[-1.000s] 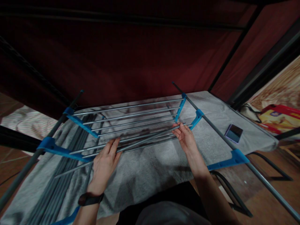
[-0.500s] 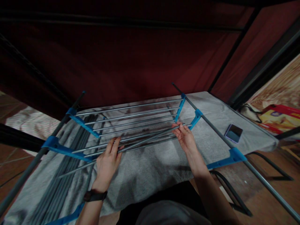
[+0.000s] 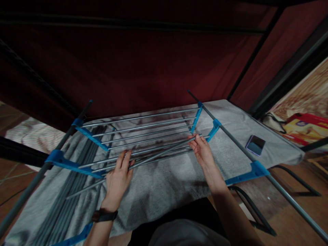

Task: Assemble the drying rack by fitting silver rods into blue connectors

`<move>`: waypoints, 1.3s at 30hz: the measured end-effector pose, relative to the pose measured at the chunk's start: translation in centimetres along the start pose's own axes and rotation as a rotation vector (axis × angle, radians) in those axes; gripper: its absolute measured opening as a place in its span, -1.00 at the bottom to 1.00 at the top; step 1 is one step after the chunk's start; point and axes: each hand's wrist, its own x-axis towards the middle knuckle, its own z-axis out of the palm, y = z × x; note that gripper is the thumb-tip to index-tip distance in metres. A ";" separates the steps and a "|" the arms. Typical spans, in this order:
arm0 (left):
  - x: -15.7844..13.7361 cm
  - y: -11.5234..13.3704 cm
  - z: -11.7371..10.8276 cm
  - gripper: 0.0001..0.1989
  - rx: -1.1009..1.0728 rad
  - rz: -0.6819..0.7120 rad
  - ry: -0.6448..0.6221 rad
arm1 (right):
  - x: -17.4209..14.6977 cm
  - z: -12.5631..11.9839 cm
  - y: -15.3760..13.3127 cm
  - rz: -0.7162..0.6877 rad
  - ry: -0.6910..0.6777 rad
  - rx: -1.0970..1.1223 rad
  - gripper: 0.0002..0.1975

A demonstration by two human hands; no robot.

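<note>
A loose grey metal rod (image 3: pixel 159 152) runs slantwise across the front bars of a rack with blue plastic brackets. My left hand (image 3: pixel 120 174), with a dark watch on the wrist, is wrapped round the rod, whose free end juts out to the left. Near the rod's other end, my right hand (image 3: pixel 201 148) pinches it between thumb and fingers, beside the right blue bracket (image 3: pixel 214 130). On the left, a matching blue bracket (image 3: pixel 74 165) carries the ends of fixed bars. Several bars also span the rear pair of brackets.
Several loose grey rods (image 3: pixel 69 191) lie bundled on the grey cloth (image 3: pixel 164 191) at the left. A phone (image 3: pixel 255 145) rests on the cloth at the right. Long side poles (image 3: pixel 235 140) flank both sides. A dark red panel (image 3: pixel 143 68) stands behind.
The rod's left end has shifted slightly right and down. Both hands keep their grip in nearly the same places.
</note>
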 end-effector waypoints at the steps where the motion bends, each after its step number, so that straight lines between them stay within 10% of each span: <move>1: 0.0 0.0 0.1 -0.43 -0.003 0.005 0.005 | 0.0 0.0 0.0 0.001 0.004 -0.002 -0.72; 14: -3.3 -1.1 2.9 -0.40 -0.019 0.033 0.080 | -2.3 -1.9 1.3 0.064 0.009 0.033 -0.77; 27: -6.0 -1.8 8.5 -0.55 -0.149 0.319 -0.112 | -2.9 -8.0 7.3 0.204 0.184 -0.036 -0.70; 39: -5.7 -0.9 9.8 -0.58 -0.135 0.266 -0.165 | -2.4 -8.9 8.2 0.205 0.121 -0.086 -0.72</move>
